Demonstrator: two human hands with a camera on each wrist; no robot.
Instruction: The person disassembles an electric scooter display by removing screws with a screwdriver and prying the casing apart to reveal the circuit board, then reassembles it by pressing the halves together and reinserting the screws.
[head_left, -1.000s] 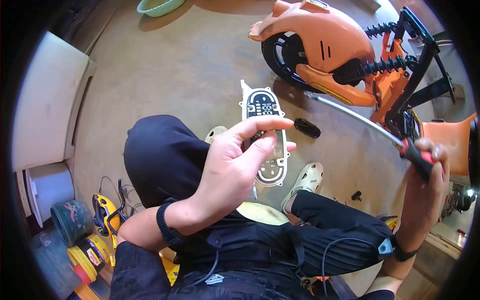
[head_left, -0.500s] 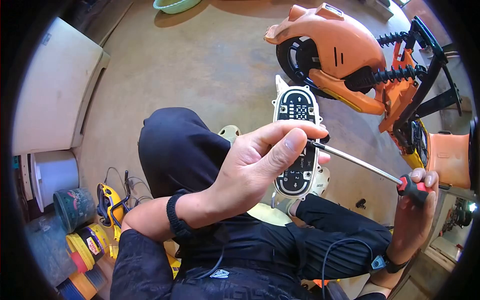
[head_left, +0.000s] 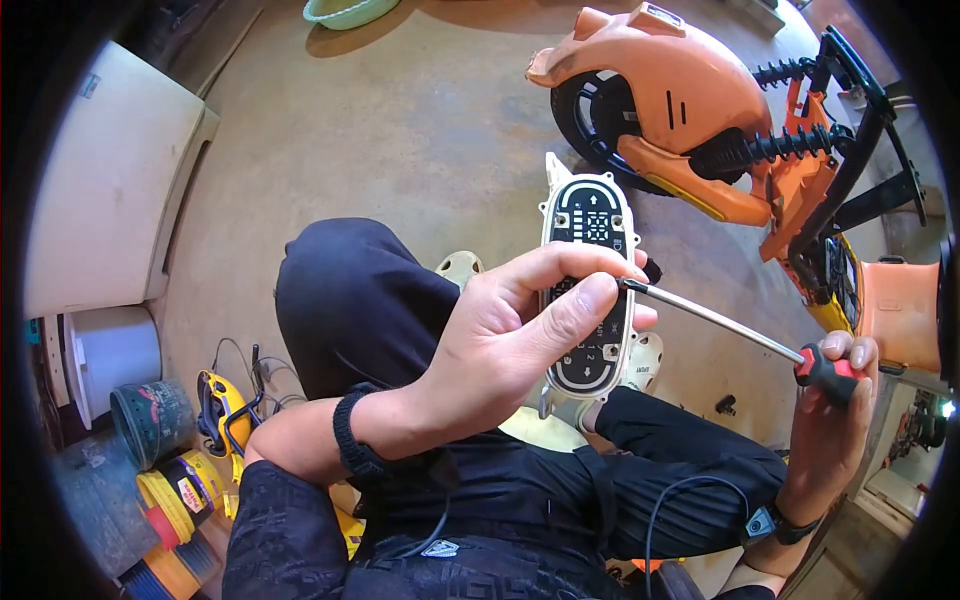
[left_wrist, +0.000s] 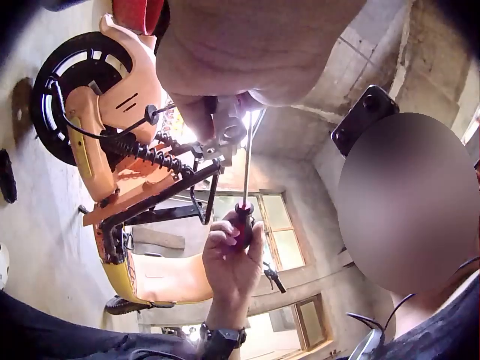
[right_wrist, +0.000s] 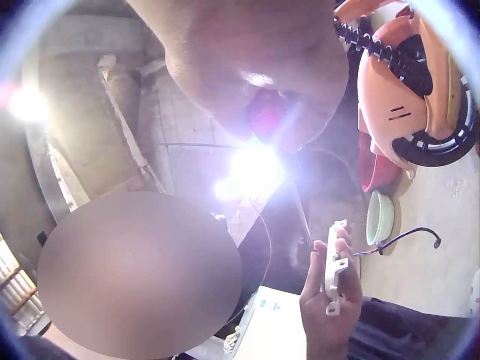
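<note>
Held an oblong, round-ended plastic panel with a white frame and glossy black face (head_left: pixel 592 222) upright in the left hand (head_left: pixel 500 335), above the brown floor (head_left: pixel 400 130) and near the bent, dark-trousered legs (head_left: pixel 365 300). Found left grip clamped on the panel, with thumb and forefinger crossing the front and other fingertips showing past the far edge. Recorded white arrows near both rounded ends, segmented digits and stacked bars in the upper half, and smaller numerals below. Noted small screw tabs along the frame and a pointed projection at the top. Saw a thin black cable (right_wrist: pixel 409 238) extending beside the panel in the right-wrist view. Found right grip, of the right hand (head_left: pixel 835 410), clamped on the red-and-black handle of a long steel-shafted screwdriver (head_left: pixel 715 322). Located its tip just beside left thumb and forefinger; could not tell what the tip touched.
</note>
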